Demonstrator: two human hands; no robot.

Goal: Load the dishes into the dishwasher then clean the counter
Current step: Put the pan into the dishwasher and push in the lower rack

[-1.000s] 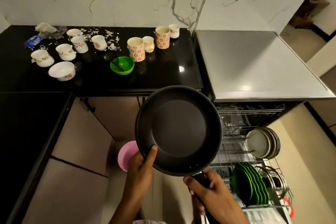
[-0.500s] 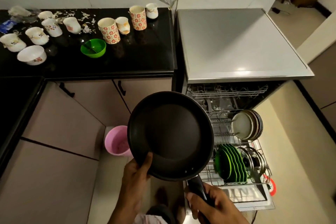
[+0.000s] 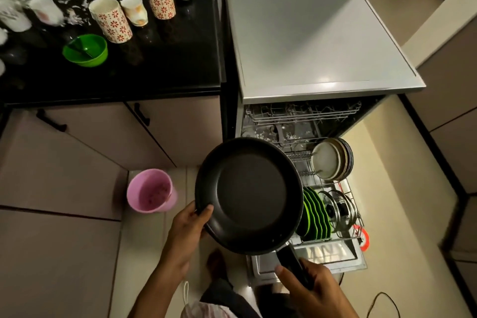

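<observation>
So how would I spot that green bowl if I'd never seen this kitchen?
Start at the black stone counter left of the open dishwasher. Near its front edge, before the tall red-flowered cups, sits the small green plastic bowl. It alone there is green; everything around it is white or patterned.

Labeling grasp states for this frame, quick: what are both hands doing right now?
Left hand: holds the rim of the black frying pan, thumb over the edge.
Right hand: grips the pan's handle.
</observation>
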